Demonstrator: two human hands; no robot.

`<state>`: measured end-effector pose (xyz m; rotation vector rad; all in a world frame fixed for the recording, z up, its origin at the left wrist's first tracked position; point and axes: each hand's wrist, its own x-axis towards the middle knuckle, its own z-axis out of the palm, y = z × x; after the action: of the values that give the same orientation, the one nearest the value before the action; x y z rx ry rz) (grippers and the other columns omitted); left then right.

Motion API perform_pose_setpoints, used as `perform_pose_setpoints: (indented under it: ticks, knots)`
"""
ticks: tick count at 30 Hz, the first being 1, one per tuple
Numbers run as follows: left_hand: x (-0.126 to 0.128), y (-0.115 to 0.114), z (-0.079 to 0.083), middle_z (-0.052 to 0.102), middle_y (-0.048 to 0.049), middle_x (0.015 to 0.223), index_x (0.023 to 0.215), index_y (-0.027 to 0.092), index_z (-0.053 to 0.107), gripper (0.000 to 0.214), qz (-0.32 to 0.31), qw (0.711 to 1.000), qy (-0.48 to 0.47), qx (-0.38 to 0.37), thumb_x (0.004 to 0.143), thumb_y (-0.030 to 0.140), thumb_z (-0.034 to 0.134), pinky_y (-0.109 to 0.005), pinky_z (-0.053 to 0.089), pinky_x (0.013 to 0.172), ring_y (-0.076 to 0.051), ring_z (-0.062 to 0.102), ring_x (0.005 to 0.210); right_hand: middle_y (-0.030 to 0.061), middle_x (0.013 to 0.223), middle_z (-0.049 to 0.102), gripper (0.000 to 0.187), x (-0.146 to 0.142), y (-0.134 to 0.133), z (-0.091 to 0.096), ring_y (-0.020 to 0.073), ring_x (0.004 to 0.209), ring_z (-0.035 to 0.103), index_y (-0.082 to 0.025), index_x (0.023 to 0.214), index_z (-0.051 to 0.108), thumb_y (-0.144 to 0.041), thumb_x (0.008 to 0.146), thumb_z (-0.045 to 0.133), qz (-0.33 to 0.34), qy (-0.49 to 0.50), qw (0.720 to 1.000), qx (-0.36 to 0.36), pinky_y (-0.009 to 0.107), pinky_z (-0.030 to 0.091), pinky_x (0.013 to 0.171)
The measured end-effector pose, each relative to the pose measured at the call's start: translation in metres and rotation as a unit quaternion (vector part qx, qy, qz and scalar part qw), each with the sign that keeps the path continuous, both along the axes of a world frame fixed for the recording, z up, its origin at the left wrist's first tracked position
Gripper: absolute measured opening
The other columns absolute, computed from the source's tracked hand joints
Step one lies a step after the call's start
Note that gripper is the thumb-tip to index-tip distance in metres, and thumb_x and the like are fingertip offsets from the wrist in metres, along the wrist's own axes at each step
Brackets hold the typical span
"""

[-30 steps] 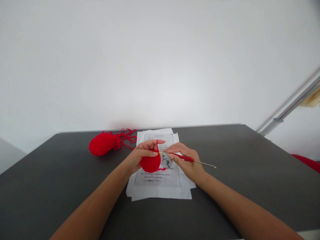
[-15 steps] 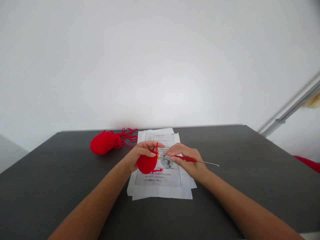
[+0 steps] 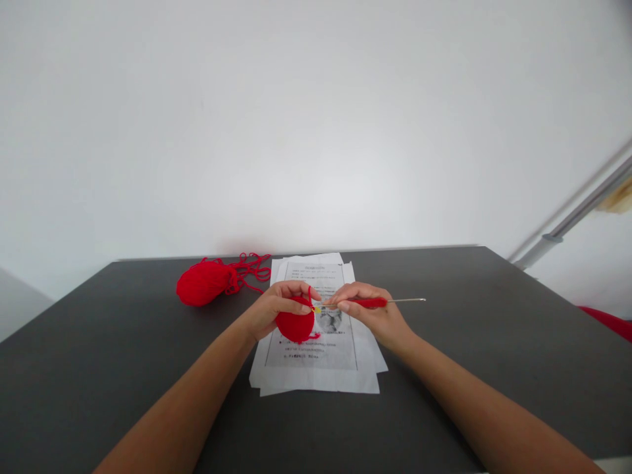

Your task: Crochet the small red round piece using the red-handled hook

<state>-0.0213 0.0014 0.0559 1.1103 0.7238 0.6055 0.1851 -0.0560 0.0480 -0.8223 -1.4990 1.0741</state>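
Observation:
My left hand is closed on a round red crochet piece, pinched at its upper edge between thumb and fingers. A strand of red yarn runs over the left index finger. In my right hand is a crochet hook with a red handle, its metal end pointing right. The hook's other end reaches the piece's edge, beside a small yellow stitch marker. A short red yarn tail hangs below the piece. Fingers hide the exact stitch.
A red yarn ball with loose loops lies at the back left of the dark table. Printed paper sheets lie under my hands. A white wall stands behind; a metal pole slants at the right.
The crochet hook has tilted to nearly level, its right end rising and shifting slightly left. The crochet piece has turned and moved a little right. Both hands keep their hold.

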Motion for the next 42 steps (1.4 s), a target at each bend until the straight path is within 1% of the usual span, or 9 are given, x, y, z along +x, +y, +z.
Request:
perform_pose_setpoints:
  ticks: [3,7,12,15,25,30,34,40,42]
  knots:
    - [0.002,-0.002,-0.002,0.066,-0.0001,0.062,0.078,0.014,0.069,0.025,-0.008,1.0,-0.011,-0.001,0.054,0.013,0.076,-0.018,0.035,0.047,-0.008,0.055,0.048,0.0042,0.081,0.072,0.012,-0.003,-0.002,-0.001,0.0174,0.078,0.067,-0.02,0.08,0.07,-0.031,0.079,0.067,-0.029,0.006,0.999,0.011,0.03,0.052,0.071]
    - [0.004,-0.005,-0.001,0.067,0.0003,0.062,0.077,0.014,0.067,0.025,-0.021,0.999,-0.043,-0.022,0.055,0.014,0.078,-0.017,0.036,0.045,-0.008,0.056,0.047,0.0035,0.081,0.071,0.007,-0.007,-0.004,-0.001,0.0172,0.078,0.066,-0.022,0.081,0.071,-0.027,0.081,0.066,-0.063,0.003,0.995,0.072,0.03,0.052,0.07]
    - [0.006,-0.008,0.004,0.068,0.0001,0.062,0.073,0.013,0.065,0.024,-0.018,0.997,-0.061,-0.031,0.055,0.014,0.08,-0.017,0.039,0.046,-0.008,0.058,0.048,0.0041,0.088,0.071,0.013,-0.007,-0.004,0.001,0.0187,0.086,0.066,-0.024,0.088,0.07,-0.015,0.081,0.064,-0.035,-0.004,0.985,0.171,0.035,0.052,0.077]
    - [0.007,-0.009,0.006,0.069,0.0,0.062,0.072,0.013,0.064,0.025,-0.016,0.997,-0.064,-0.033,0.053,0.014,0.081,-0.016,0.04,0.046,-0.008,0.058,0.048,0.0049,0.089,0.071,0.016,-0.006,-0.003,0.002,0.0199,0.087,0.066,-0.024,0.091,0.069,-0.013,0.081,0.064,-0.028,-0.02,0.978,0.204,0.038,0.052,0.078]
    - [0.008,-0.01,0.003,0.07,-0.0008,0.066,0.078,0.013,0.063,0.032,-0.019,0.998,-0.053,-0.031,0.052,0.012,0.082,-0.018,0.043,0.052,-0.01,0.061,0.053,0.0069,0.101,0.07,0.013,-0.004,-0.004,0.008,0.0206,0.096,0.063,-0.024,0.092,0.067,-0.016,0.083,0.061,-0.02,-0.099,0.97,0.22,0.04,0.052,0.084]
    - [0.009,-0.012,0.006,0.069,0.0003,0.066,0.078,0.014,0.062,0.031,-0.029,0.998,-0.055,-0.02,0.054,0.013,0.081,-0.017,0.04,0.049,-0.008,0.058,0.05,0.0064,0.097,0.071,0.012,-0.003,-0.004,0.007,0.0201,0.094,0.063,-0.024,0.091,0.067,-0.016,0.083,0.062,-0.02,-0.107,0.969,0.22,0.039,0.052,0.083]
    - [0.009,-0.012,0.006,0.068,0.0008,0.064,0.076,0.013,0.063,0.028,-0.016,0.999,-0.036,-0.008,0.056,0.016,0.081,-0.017,0.037,0.048,-0.007,0.056,0.049,0.0064,0.097,0.071,0.012,-0.003,-0.004,0.007,0.02,0.093,0.063,-0.024,0.091,0.067,-0.016,0.084,0.062,-0.017,-0.096,0.972,0.214,0.038,0.051,0.083]
    - [0.01,-0.01,0.003,0.067,0.0002,0.066,0.075,0.013,0.063,0.026,-0.008,0.999,-0.038,0.021,0.057,0.017,0.081,-0.019,0.041,0.055,-0.009,0.058,0.056,0.0066,0.093,0.068,0.008,-0.005,-0.006,0.01,0.0201,0.09,0.061,-0.023,0.087,0.066,-0.018,0.083,0.062,-0.038,-0.117,0.967,0.222,0.038,0.049,0.081]
    - [0.011,-0.011,0.003,0.066,0.0006,0.065,0.072,0.013,0.062,0.024,-0.015,0.998,-0.043,0.036,0.057,0.016,0.081,-0.02,0.042,0.057,-0.009,0.058,0.058,0.006,0.089,0.064,0.004,-0.007,-0.007,0.01,0.0194,0.087,0.059,-0.023,0.083,0.064,-0.02,0.082,0.063,-0.045,-0.115,0.972,0.201,0.036,0.048,0.078]
